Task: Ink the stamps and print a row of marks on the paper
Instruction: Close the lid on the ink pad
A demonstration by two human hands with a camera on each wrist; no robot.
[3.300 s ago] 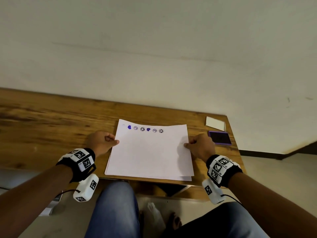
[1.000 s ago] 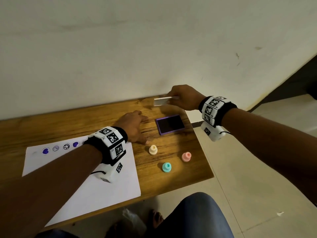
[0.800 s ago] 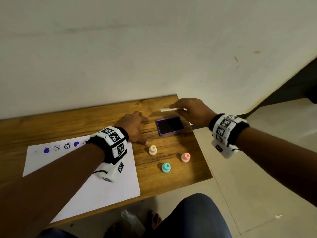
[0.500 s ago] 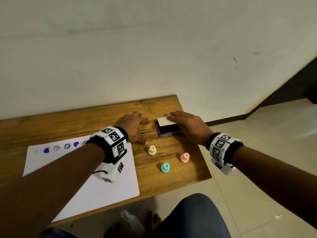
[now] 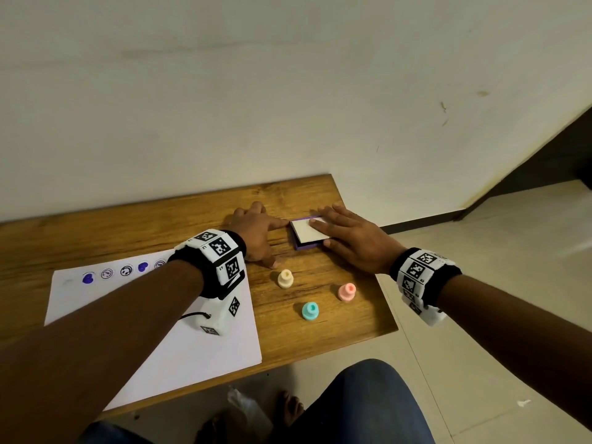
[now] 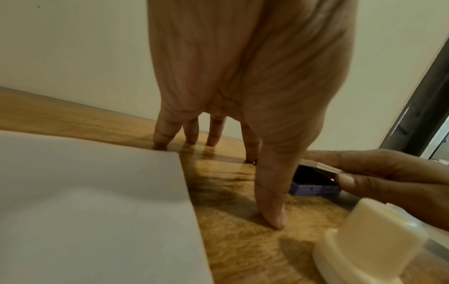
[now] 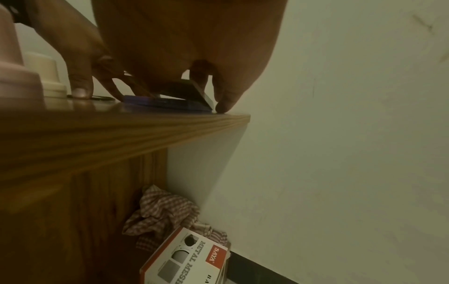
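My right hand point(image 5: 352, 241) lays a flat white lid point(image 5: 307, 231), tilted and not yet seated, on the purple ink pad point(image 5: 308, 244), fingers straight; my left hand point(image 5: 256, 233) rests spread on the wooden table point(image 5: 128, 232) beside it. Cream point(image 5: 285, 278), pink point(image 5: 347, 291) and teal point(image 5: 310, 311) plastic stamps stand near the white paper point(image 5: 192, 354) with its row of purple marks point(image 5: 121, 272). Below, a cardboard box point(image 7: 187, 261) reads "SAYA" and "METAL MESH".
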